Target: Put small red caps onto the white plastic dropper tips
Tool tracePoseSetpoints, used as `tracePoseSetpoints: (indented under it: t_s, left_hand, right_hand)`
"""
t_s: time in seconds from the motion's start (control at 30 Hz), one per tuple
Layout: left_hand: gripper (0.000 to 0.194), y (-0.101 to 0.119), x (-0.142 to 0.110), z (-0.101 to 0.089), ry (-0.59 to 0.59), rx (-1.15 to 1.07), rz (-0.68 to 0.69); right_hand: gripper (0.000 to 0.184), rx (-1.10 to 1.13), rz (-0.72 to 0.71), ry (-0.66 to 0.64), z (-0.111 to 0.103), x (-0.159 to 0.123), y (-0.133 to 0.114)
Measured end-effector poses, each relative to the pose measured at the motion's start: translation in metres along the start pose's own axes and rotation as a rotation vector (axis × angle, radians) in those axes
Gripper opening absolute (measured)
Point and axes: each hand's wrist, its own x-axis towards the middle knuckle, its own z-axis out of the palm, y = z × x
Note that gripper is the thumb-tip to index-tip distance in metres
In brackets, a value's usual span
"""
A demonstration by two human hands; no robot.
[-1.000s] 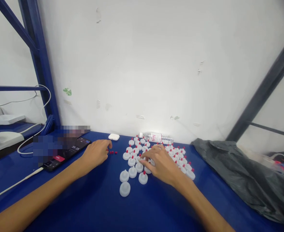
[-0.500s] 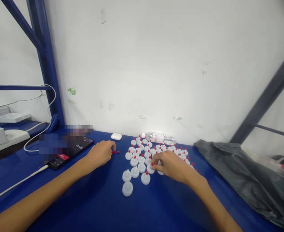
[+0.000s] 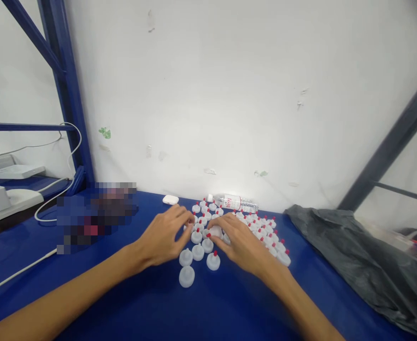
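Note:
Many white screw caps with nozzles stand in a cluster on the blue table, most carrying a small red tip. My left hand hovers at the cluster's left side, its thumb and index finger apart in a loose curve; anything tiny between the fingertips cannot be made out. My right hand reaches into the middle, thumb and forefinger around a red tip above a white cap. Nearer me sit bare caps and a red-tipped cap.
A clear bottle lies behind the caps by the wall, with a white earbud case to its left. Grey plastic sheeting covers the right side. A white cable and power strip are at left.
My left hand has moved right, from the loose red tips to the caps. My right hand has shifted slightly left to another cap, uncovering red-tipped caps on the right.

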Motion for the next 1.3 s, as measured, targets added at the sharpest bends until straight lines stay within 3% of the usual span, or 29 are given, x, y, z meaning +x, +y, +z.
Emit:
tracePoseSetpoints:
  t_s: [0.1,0.2,0.53,0.7,0.9,1.0,1.17,1.3]
  left_hand:
    - [0.018,0.012,-0.008,0.007,-0.005,-0.072,0.158]
    - [0.014,0.013,-0.011,0.010,-0.062,-0.097,0.161]
    - [0.017,0.004,-0.007,0.012,-0.082,-0.030,0.164]
    - [0.032,0.006,-0.007,0.011,-0.068,-0.055,0.227]
    - [0.042,0.017,-0.001,0.009,-0.044,-0.321,-0.015]
    - [0.048,0.019,0.001,0.008,-0.032,-0.396,-0.104]
    - [0.046,-0.002,0.006,0.001,0.046,-0.302,-0.232]
    - [0.033,-0.024,0.012,-0.004,0.089,-0.116,-0.329]
  right_hand:
    - [0.044,0.016,-0.032,0.015,0.007,0.000,-0.007]
    - [0.058,-0.028,-0.076,0.017,0.008,0.000,-0.010]
    - [0.037,-0.069,-0.082,0.076,0.007,0.000,-0.014]
    - [0.034,-0.068,-0.132,0.116,0.007,0.002,-0.010]
    - [0.032,-0.148,-0.075,0.072,0.008,0.006,-0.016]
    - [0.033,-0.216,-0.059,0.151,0.002,0.005,-0.001]
    - [0.013,-0.319,0.103,0.338,-0.027,-0.003,0.038]
    - [0.010,-0.231,0.124,0.264,-0.034,-0.003,0.034]
